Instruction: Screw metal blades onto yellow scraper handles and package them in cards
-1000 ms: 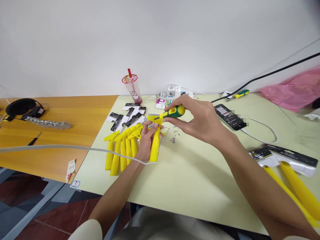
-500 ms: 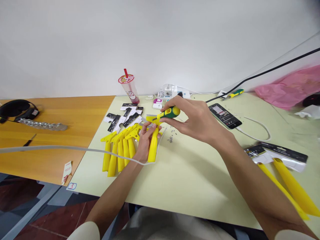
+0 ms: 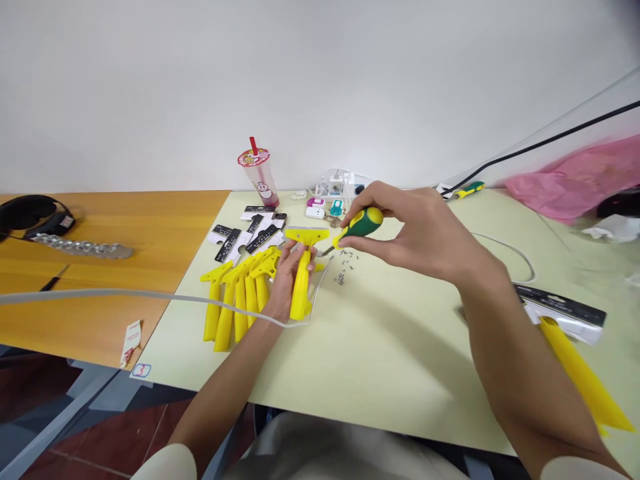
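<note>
Bulbous-handled screwdriver (image 3: 362,224) shifted off T-shaped yellow scraper (image 3: 301,287), pinched by right hand (image 3: 425,230); left hand (image 3: 285,275) curled round scraper

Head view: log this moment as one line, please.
left hand: holds yellow scraper | right hand: grips green-and-yellow screwdriver, tip off scraper head | small metal fasteners: loose on pale-green tabletop
</note>
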A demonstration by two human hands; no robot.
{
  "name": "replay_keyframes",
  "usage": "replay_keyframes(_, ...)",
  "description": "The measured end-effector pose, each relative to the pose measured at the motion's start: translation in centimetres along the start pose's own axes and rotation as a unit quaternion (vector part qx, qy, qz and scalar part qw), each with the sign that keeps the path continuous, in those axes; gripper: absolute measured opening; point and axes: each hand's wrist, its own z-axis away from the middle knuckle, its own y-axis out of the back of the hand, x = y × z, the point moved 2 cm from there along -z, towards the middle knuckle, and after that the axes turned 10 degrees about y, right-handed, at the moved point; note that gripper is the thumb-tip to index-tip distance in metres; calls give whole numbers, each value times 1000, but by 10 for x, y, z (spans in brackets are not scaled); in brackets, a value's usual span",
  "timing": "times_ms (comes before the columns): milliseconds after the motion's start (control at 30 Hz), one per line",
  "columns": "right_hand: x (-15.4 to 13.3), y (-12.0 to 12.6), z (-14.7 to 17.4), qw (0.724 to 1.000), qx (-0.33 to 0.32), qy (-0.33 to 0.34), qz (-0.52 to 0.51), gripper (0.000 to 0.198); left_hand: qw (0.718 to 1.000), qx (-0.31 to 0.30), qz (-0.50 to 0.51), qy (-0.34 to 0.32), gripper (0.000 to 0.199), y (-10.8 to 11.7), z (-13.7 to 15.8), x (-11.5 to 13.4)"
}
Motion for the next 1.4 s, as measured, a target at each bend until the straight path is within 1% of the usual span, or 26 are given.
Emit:
replay_keyframes(100,13,-1,1,992,-111,-54,4,22,1000,-11,29,0,37,-2,1,2)
replay_keyframes(200,26,-14,1,975,-200,-98,-16,22,999,-24,45,2,30,-5,2,4)
replay_keyframes(267,32,-24,2,966,-232,-104,-42,22,998,-35,54,12,27,-6,4,4)
replay_keyframes(367,38,-36,1,962,-248,-93,-65,21,997,-34,60,25,26,-6,4,5)
replay_keyframes(500,44,-43,2,959,-258,-92,-69,18,998,-19,53,30,23,-6,4,6)
replay_keyframes(633,48,-45,3,960,-253,-97,-69,20,998,-10,53,31,22,-5,3,6)
replay_keyframes(867,46,-45,2,956,-270,-101,-62,19,998,-21,54,32,23,-5,2,5)
replay_keyframes(1000,45,-46,1,958,-265,-96,-58,20,998,-15,51,28,23,-4,2,5)
replay_keyframes(1100,43,-42,1,963,-252,-84,-52,18,998,-23,55,34,26,-5,2,5)
replay_keyframes(1233,40,-28,2,970,-223,-87,-34,20,997,-33,60,35,30,-5,2,5)
replay_keyframes(1300,37,-18,4,978,-194,-77,-14,21,998,-24,52,35,32,-5,2,4)
replay_keyframes(1400,28,-2,5,990,-135,-45,6,22,998,-13,40,41,35,-4,1,1)
